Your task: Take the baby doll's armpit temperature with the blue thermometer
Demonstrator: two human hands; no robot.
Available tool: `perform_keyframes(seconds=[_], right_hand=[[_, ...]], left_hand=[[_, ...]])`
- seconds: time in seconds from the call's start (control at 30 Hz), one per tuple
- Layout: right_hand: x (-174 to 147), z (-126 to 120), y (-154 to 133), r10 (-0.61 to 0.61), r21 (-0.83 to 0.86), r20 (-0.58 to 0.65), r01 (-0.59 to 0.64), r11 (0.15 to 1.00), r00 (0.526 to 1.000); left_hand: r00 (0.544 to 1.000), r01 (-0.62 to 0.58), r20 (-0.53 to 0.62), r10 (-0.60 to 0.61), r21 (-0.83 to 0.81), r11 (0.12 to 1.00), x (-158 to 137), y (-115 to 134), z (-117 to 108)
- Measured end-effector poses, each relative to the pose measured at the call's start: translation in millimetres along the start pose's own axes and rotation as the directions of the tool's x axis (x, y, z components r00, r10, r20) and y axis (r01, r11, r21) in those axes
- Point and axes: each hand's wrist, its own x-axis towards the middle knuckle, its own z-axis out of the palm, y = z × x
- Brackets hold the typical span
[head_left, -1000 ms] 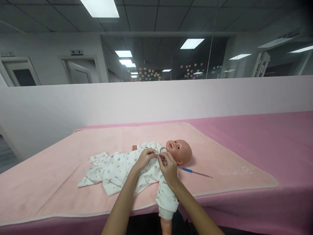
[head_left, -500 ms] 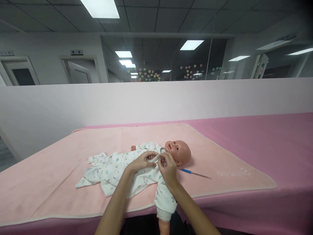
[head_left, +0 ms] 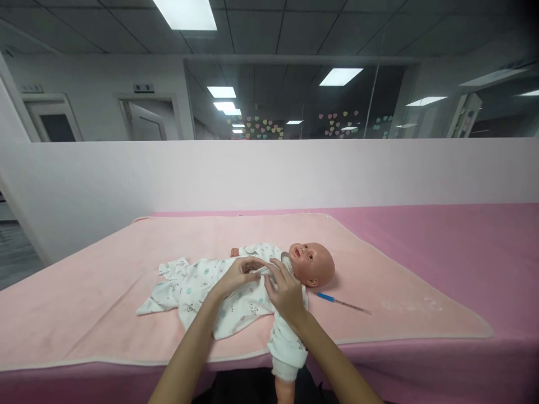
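Observation:
A baby doll (head_left: 314,264) lies on its back, its head to the right, dressed in a white baby garment (head_left: 240,317) with small green and grey prints. My left hand (head_left: 239,276) curls over the doll's chest and pinches the front edge of the garment. Beside it, my right hand (head_left: 286,292) rests near the collar with its fingers stretched toward my left hand and its thumb apart. Both sets of fingertips nearly meet at the garment's opening. The doll's near arm (head_left: 285,387) hangs past the table edge from its sleeve.
A thin stick with a blue end (head_left: 326,297), like a thermometer, lies right of the doll. Under them spreads a peach blanket (head_left: 105,269) on a pink table cover (head_left: 455,252). A white partition (head_left: 269,177) stands behind, with windows beyond.
My right hand's fingers have loosened from a pinch at the garment and straightened. My left hand stays at the opening. The whole view has shifted, so the scene sits slightly farther right.

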Motion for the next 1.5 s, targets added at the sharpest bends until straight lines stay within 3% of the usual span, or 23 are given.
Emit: perform_keyframes(seconds=[0.13,0.23,0.33,0.43,0.53,0.6,0.77,0.97,1.17,1.5], right_hand=[[4,2,-2,-0.030,0.045,0.160,0.023,0.999,0.987],[5,1,-2,-0.052,0.070,0.215,0.038,0.997,0.975],[6,1,-5,-0.021,0.104,0.219,-0.002,0.995,0.976],[9,5,-11,0.121,0.111,0.184,-0.143,0.983,0.975],[9,9,-17,0.215,0.116,0.140,-0.232,0.966,0.967],[8,9,-18,0.207,0.134,0.141,-0.225,0.965,0.968],[4,3,-17,0.145,0.165,0.197,-0.178,0.970,0.970],[4,1,-17,0.196,0.177,0.196,-0.231,0.957,0.961],[3,3,-15,0.210,0.205,0.157,-0.239,0.949,0.965],[3,1,-15,0.238,0.239,0.172,-0.275,0.931,0.956]], left_hand=[[0.994,-0.058,-0.088,0.066,0.090,0.994,-2,-4,5],[0.984,-0.069,-0.152,0.096,0.178,0.982,-7,-7,9],[0.974,-0.076,-0.185,0.129,0.268,0.960,-12,-7,13],[0.960,-0.090,-0.220,0.174,0.346,0.934,-17,-6,17],[0.945,-0.079,-0.273,0.180,0.342,0.936,-21,-6,19],[0.940,-0.065,-0.301,0.162,0.309,0.949,-22,-7,19],[0.939,-0.066,-0.294,0.176,0.349,0.935,-24,-6,18],[0.928,-0.088,-0.247,0.279,0.583,0.808,-26,-4,20],[0.926,-0.060,-0.240,0.292,0.670,0.740,-26,-7,22],[0.941,-0.010,-0.257,0.221,0.628,0.778,-22,-7,20]])
